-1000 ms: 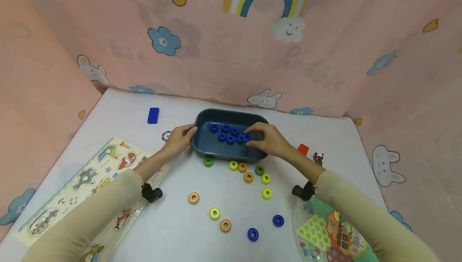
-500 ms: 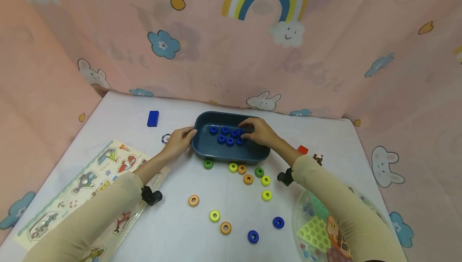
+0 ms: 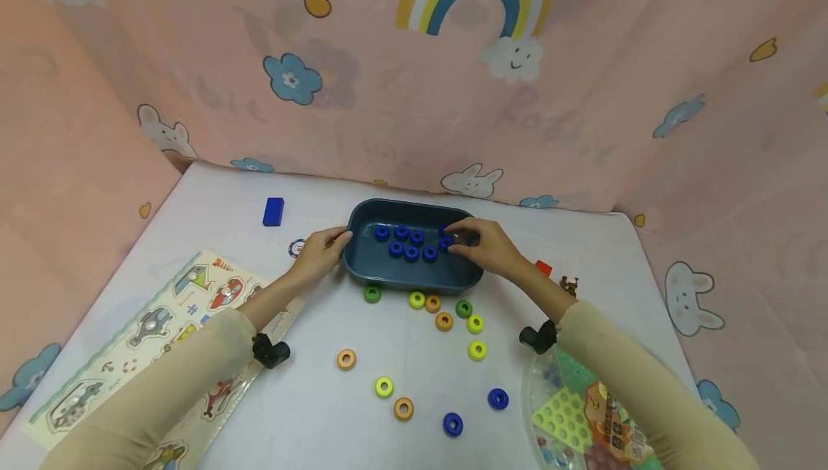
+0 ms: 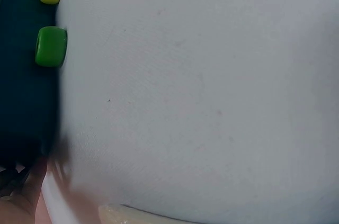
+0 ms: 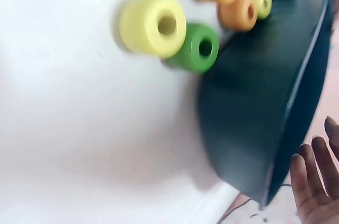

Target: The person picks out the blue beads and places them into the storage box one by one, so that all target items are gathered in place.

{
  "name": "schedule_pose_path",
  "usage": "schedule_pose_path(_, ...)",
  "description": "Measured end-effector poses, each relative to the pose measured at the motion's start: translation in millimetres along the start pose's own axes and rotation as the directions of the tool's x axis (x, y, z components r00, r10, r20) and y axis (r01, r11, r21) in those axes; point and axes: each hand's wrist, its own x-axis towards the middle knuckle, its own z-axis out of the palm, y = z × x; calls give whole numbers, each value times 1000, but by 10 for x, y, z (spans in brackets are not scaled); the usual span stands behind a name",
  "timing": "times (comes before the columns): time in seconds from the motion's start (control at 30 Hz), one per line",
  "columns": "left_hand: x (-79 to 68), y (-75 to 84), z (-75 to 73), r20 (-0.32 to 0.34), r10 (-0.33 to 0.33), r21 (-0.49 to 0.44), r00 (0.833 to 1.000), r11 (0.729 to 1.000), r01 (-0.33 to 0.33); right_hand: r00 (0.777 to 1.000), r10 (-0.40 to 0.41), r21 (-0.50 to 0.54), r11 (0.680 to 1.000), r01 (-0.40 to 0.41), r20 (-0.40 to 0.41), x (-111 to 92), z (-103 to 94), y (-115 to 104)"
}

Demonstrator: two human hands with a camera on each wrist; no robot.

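Note:
A dark blue-green tray (image 3: pixel 382 274) stands on the white table, with several blue rings (image 3: pixel 411 254) inside it. My left hand (image 3: pixel 318 254) grips the tray's left end, thumb at the rim. Over the tray's right end, my right hand (image 3: pixel 488 243) has thumb and index finger about a blue ring (image 3: pixel 445 243). Another bit of blue shows by the index fingertip, partly hidden. In the right wrist view the fingers (image 5: pixel 318 173) appear beyond the tray rim, and the ring is out of sight. The left wrist view catches only part of my left hand (image 4: pixel 24 203).
Green, yellow and orange rings lie before the tray, among them a green ring (image 3: pixel 371 294). Two blue rings, one a loose blue ring (image 3: pixel 453 425), lie nearer. A puzzle board (image 3: pixel 213 297) lies left, a clear toy pack (image 3: pixel 569 412) right. A blue block (image 3: pixel 274 212) sits back left.
My right hand moved left over the rings in the tray, then back to the right, with a blue ring at its fingertips. My left hand has stayed at the tray's left end.

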Motion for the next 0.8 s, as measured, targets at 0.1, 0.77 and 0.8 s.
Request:
schedule_pose_path(0.1,-2,1,3,-2,3,-1,1000,1000,-3,1000,-5,31,999,5,-10,-241,-41,-92)
schedule_pose_path(0.77,7,-12,-5,3,-1,-30,1000,1000,1,971,204,-12,979,-204,126,-1958,422,-61)
schedule_pose_path(0.8,8,-16,-6,2,1,-31,1000,1000,-1,970,203,-33,979,-200,132,-2008,448,-52)
